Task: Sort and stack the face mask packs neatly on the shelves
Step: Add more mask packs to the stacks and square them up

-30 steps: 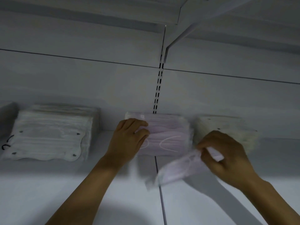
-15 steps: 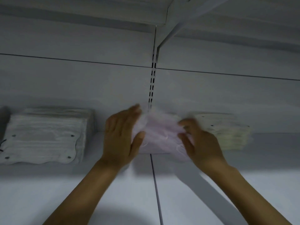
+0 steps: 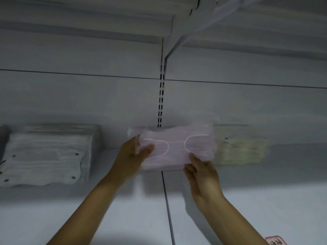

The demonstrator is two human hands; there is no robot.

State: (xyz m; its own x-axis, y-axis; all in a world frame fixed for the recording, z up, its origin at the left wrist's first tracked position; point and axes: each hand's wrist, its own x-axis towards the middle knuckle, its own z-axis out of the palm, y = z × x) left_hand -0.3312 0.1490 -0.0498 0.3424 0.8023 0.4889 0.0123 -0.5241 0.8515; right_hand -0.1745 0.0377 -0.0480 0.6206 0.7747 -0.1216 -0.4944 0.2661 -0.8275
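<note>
While the head view looked down along both forearms, the pale pink stack of plastic-wrapped face mask packs (image 3: 177, 147) lay on the grey-white metal shelf (image 3: 123, 218), directly below the slotted upright (image 3: 161, 103) in the back panel. The left hand (image 3: 132, 154) gripped the stack's left end, thumb curled over the top pack. The right hand (image 3: 201, 172) sat at the front right corner, its fingers fairly straight against the edge and holding nothing.

To the left of the pink stack, well apart, stood a white stack of scallop-edged mask packs (image 3: 44, 160); just beside its right end lay a pale yellow stack of mask packs (image 3: 242, 147), blurred.

The pink packs looked light, soft and slippery in their film, so the upper ones would likely slide or bow if pushed from one side only. Pressing evenly on both short ends seemed the safest hold. The gap toward the yellow stack was narrow, leaving little room to shift right; there was open shelf toward the white stack and in front, toward the shelf's near edge. A pink label (image 3: 276, 242) peeked in at that edge, far right.
</note>
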